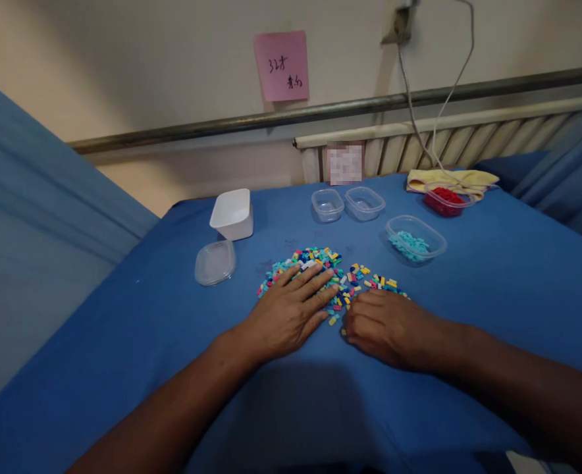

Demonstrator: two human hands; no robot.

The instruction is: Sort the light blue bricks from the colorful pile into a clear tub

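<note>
A pile of small multicoloured plastic bricks [319, 254] lies on the blue cloth. My left hand [293, 311] rests flat over the near side of the pile, fingers stretched and slightly spread. Just right of it, my right hand [388, 328] is closed, its knuckles up and fingers curled under. What those fingers hold, if anything, is hidden. A small yellow brick [343, 332] shows at the edge of the curled fingers. Behind the right hand, a smaller spread of mixed bricks [384, 282] is partly covered by it.
Turquoise pieces lie in a clear tub [436, 245], red ones in another tub [446, 209] by a yellow cloth [422, 179]. Two clear tubs [327, 214] stand at the back. On the left are a white container [236, 227] and a clear lid [215, 263]. A cable [409, 99] hangs behind.
</note>
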